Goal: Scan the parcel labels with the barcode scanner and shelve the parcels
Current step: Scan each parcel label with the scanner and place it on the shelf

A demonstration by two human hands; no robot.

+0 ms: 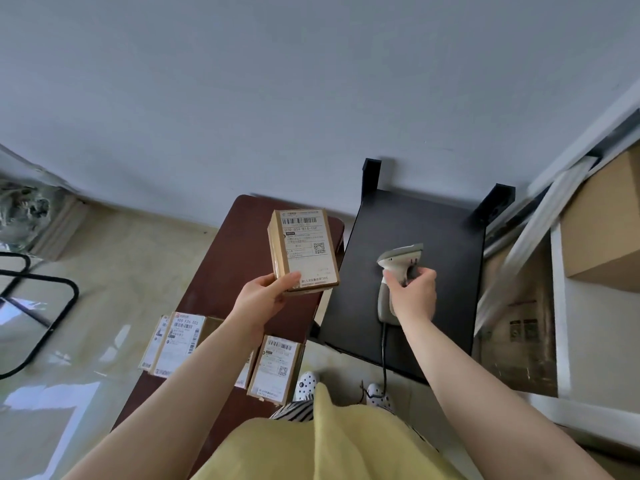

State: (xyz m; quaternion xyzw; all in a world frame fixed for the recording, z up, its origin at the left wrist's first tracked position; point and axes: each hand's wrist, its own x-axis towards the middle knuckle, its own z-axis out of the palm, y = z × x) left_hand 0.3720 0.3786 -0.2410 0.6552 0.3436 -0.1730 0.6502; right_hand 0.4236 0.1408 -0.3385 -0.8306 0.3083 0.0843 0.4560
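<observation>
Lighting: soft, even daylight, fairly bright; wall (pixel 311 81) reads bluish-grey. Glare: pale window reflections on glossy floor (pixel 52 403) at lower left. Shadows: faint, diffuse. Distortion: strong wide-angle bending at edges; shelving frame (pixel 561 216) at right curves and smears. Focus: centre reasonably sharp, parcel label (pixel 306 247) print partly legible; left and right edges blurred.

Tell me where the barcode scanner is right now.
In the head view, the barcode scanner is right of centre over the black table, gripped by the right hand, just right of the parcel the left hand holds.
</observation>
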